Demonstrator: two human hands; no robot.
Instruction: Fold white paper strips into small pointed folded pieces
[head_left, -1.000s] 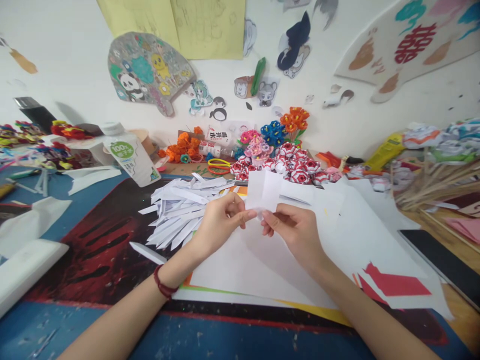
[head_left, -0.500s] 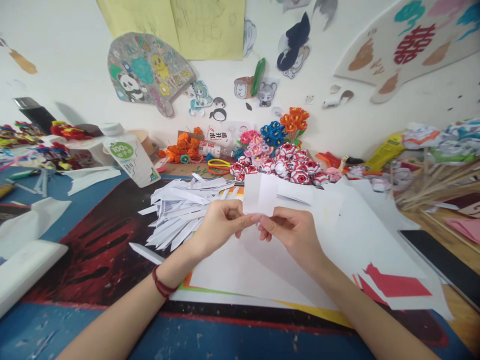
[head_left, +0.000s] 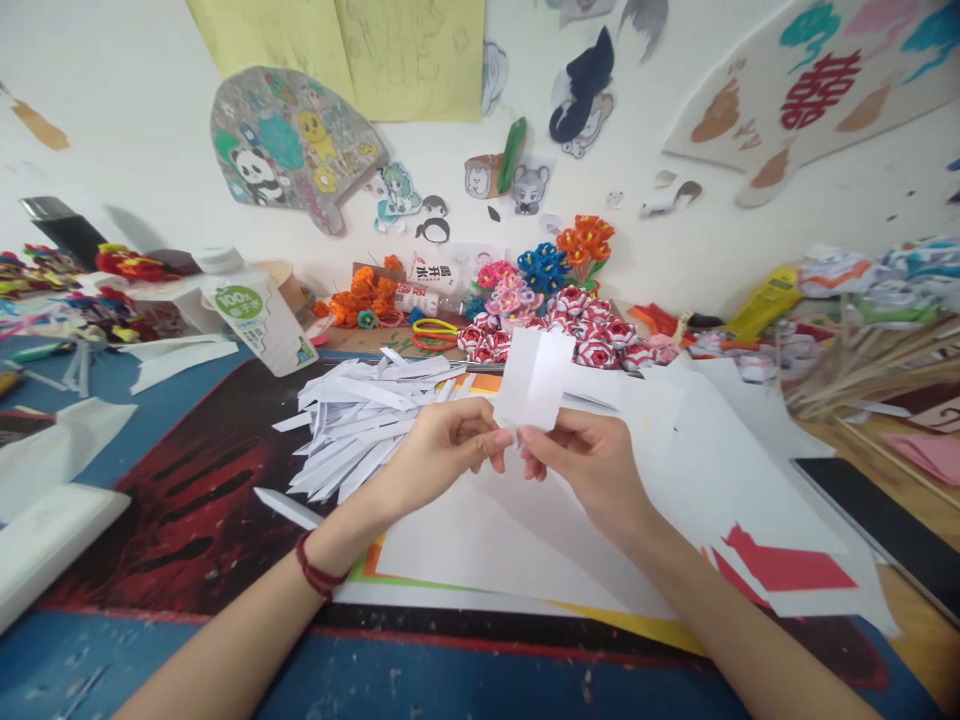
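Note:
A small white paper strip (head_left: 534, 378) with a lengthwise crease stands upright between my two hands. My left hand (head_left: 439, 450) pinches its lower left corner with thumb and forefinger. My right hand (head_left: 589, 465) pinches its lower right edge the same way. Both hands hover over large white paper sheets (head_left: 675, 470) spread on the table. A pile of folded white paper pieces (head_left: 360, 415) lies just left of my left hand. One single folded piece (head_left: 289, 507) lies apart, near my left wrist.
Paper flowers (head_left: 559, 310), scissors (head_left: 435, 332) and a glue bottle (head_left: 424, 297) line the back by the wall. A white carton (head_left: 259, 315) stands at back left. Wooden sticks (head_left: 862, 365) lie at right, red paper scraps (head_left: 780, 570) at front right, white sheets (head_left: 52, 455) at left.
The paper strip has tilted slightly to the right and risen a little. My fingertips have shifted closer together at its lower edge.

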